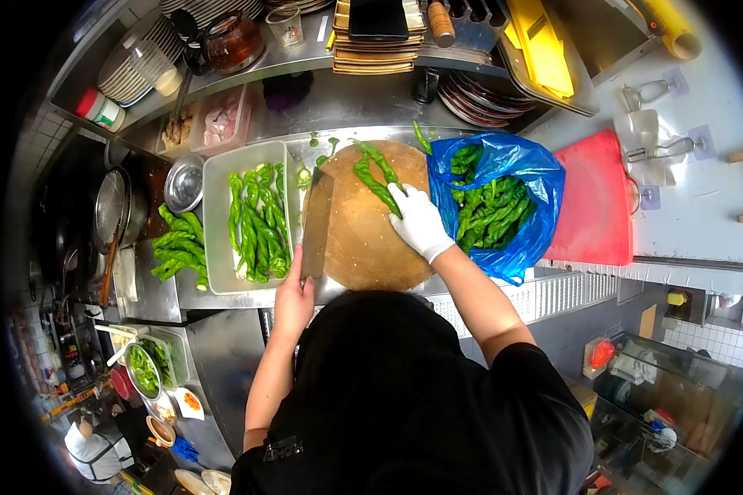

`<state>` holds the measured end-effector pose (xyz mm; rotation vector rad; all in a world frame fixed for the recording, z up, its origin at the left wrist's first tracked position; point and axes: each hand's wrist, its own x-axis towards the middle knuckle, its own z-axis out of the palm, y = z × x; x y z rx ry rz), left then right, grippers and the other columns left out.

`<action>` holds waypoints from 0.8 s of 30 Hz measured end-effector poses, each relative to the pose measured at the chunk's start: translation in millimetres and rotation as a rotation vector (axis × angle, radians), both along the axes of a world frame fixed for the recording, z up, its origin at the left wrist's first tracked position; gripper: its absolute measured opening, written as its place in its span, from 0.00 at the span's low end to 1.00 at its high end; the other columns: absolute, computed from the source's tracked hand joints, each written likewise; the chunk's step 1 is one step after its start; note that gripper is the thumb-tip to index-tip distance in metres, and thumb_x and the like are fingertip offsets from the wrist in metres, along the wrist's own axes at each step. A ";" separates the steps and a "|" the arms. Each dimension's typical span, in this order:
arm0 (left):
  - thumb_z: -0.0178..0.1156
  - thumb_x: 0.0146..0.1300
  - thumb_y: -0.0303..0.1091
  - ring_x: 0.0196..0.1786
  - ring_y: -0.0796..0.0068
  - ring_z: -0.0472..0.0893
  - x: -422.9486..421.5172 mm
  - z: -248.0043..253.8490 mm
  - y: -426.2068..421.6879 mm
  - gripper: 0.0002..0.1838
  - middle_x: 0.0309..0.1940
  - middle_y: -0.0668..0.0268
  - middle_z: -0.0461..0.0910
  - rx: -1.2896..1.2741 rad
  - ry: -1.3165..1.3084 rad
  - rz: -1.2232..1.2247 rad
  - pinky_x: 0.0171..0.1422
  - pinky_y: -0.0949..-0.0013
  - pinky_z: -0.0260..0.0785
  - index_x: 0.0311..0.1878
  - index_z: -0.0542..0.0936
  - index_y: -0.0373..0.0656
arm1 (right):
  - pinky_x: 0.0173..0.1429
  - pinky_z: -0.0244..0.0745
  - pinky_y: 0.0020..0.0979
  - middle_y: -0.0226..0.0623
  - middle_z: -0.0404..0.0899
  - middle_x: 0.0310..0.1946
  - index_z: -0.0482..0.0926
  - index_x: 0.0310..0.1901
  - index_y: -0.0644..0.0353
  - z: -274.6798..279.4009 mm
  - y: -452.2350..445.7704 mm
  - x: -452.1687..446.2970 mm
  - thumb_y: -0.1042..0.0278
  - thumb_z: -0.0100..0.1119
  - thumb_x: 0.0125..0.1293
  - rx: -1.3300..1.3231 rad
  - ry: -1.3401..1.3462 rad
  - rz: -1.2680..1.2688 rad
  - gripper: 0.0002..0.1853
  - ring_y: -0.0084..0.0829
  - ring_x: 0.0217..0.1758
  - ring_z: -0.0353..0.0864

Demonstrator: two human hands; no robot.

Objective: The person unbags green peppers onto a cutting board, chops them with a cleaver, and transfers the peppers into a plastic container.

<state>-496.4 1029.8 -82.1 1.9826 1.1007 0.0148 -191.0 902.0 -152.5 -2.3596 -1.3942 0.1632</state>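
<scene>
My left hand [294, 295] is closed round the handle of a cleaver [315, 219], whose broad blade lies along the left side of the round wooden chopping board [355, 239]. My right hand [419, 221], in a white glove, has its fingers closed on the lower end of a long green pepper [375, 186] on the board. Another green pepper [378, 158] lies beside it. To the left, a pale plastic tub [210, 223] contains several long peppers. Right of the board, a blue plastic bag [545, 177] stands open, full of green peppers [491, 210].
More green peppers [180, 247] lie left of the tub, near a metal bowl [183, 183]. A red cutting board [593, 198] lies past the bag. Pepper scraps [322, 153] dot the steel counter. Stacked plates [380, 49] and a yellow slicer [545, 49] occupy the shelf. Another person [95, 450] is at lower left.
</scene>
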 end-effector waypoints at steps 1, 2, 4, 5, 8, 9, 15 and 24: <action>0.60 0.74 0.24 0.36 0.46 0.86 -1.8 -1.0 0.8 0.44 0.36 0.42 0.86 0.020 -0.015 -0.007 0.49 0.53 0.79 0.90 0.59 0.58 | 0.67 0.81 0.48 0.56 0.78 0.67 0.77 0.73 0.58 1.6 1.4 -1.1 0.61 0.73 0.64 -0.003 0.012 -0.011 0.35 0.55 0.63 0.82; 0.60 0.74 0.24 0.36 0.46 0.86 -3.3 -4.0 1.5 0.44 0.37 0.42 0.86 0.039 -0.031 -0.015 0.49 0.53 0.79 0.90 0.59 0.58 | 0.67 0.81 0.49 0.56 0.79 0.67 0.80 0.69 0.58 4.3 -0.4 -0.7 0.64 0.72 0.64 -0.045 0.061 -0.021 0.30 0.54 0.63 0.82; 0.61 0.73 0.24 0.37 0.46 0.86 -3.2 -3.5 2.1 0.44 0.38 0.42 0.87 0.059 -0.032 -0.023 0.50 0.53 0.79 0.90 0.59 0.58 | 0.67 0.80 0.50 0.56 0.78 0.68 0.82 0.66 0.58 16.1 -7.0 -3.9 0.63 0.73 0.63 -0.024 0.017 -0.024 0.28 0.55 0.64 0.81; 0.61 0.73 0.23 0.37 0.46 0.86 -2.7 -2.5 2.6 0.44 0.38 0.42 0.87 0.061 -0.016 -0.023 0.50 0.53 0.79 0.90 0.59 0.58 | 0.68 0.79 0.50 0.56 0.78 0.68 0.83 0.64 0.58 18.2 -9.5 -4.8 0.62 0.73 0.63 -0.015 -0.005 -0.026 0.27 0.55 0.65 0.81; 0.60 0.73 0.23 0.37 0.47 0.87 -0.6 0.9 1.2 0.44 0.38 0.41 0.87 0.049 0.003 -0.013 0.50 0.53 0.79 0.90 0.59 0.59 | 0.69 0.77 0.51 0.58 0.77 0.69 0.83 0.60 0.58 16.0 -15.2 -4.7 0.61 0.75 0.63 0.033 -0.131 0.003 0.25 0.56 0.67 0.79; 0.60 0.73 0.23 0.37 0.46 0.87 0.3 1.1 0.4 0.44 0.38 0.41 0.87 0.042 0.003 -0.011 0.50 0.53 0.79 0.90 0.59 0.60 | 0.70 0.77 0.52 0.58 0.77 0.70 0.83 0.58 0.59 9.9 -16.4 -4.2 0.60 0.76 0.62 0.043 -0.109 -0.009 0.24 0.57 0.67 0.79; 0.60 0.73 0.23 0.37 0.45 0.86 1.6 4.4 0.0 0.43 0.37 0.42 0.86 0.022 -0.002 0.002 0.49 0.52 0.79 0.89 0.60 0.57 | 0.66 0.80 0.50 0.59 0.79 0.67 0.84 0.50 0.61 -5.4 -7.4 -5.5 0.63 0.73 0.64 0.053 0.008 -0.078 0.16 0.56 0.62 0.83; 0.61 0.68 0.22 0.36 0.42 0.86 -3.1 10.9 9.2 0.43 0.36 0.48 0.83 0.496 -0.084 -0.353 0.45 0.42 0.81 0.86 0.67 0.63 | 0.58 0.80 0.51 0.56 0.83 0.62 0.85 0.43 0.61 24.8 -15.1 8.2 0.74 0.69 0.58 0.133 -0.207 0.061 0.10 0.54 0.55 0.84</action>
